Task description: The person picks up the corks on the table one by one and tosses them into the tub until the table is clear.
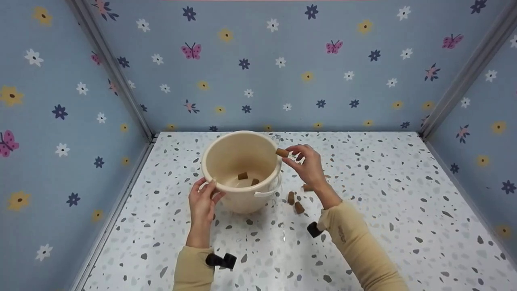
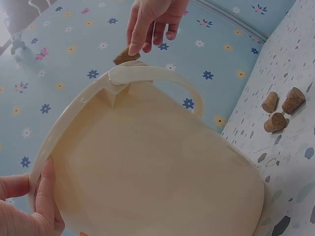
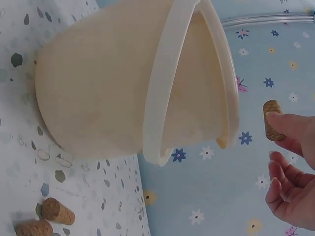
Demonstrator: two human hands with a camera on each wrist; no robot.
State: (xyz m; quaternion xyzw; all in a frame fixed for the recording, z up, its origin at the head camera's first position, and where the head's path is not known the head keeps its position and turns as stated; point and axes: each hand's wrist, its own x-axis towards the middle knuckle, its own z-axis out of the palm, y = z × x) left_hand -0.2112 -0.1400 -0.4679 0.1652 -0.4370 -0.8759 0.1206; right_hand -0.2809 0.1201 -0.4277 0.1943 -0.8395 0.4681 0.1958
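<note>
One held cork (image 1: 282, 152) points lengthwise toward the bucket (image 1: 243, 201)

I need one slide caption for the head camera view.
Left hand holds a cream bucket by its rim; right hand pinches a cork nearby; two corks lie inside.

Here's the bucket (image 1: 242, 204) on the table (image 1: 383, 242), wall (image 1: 258, 48) behind!
Two corks (image 1: 242, 176) lie inside, three loose corks (image 1: 299, 207) on the table to its right; left hand (image 1: 202, 202) at the near-left rim (image 1: 238, 189), right hand (image 1: 308, 163) by the right rim, a held cork (image 1: 282, 152) just above that edge.
</note>
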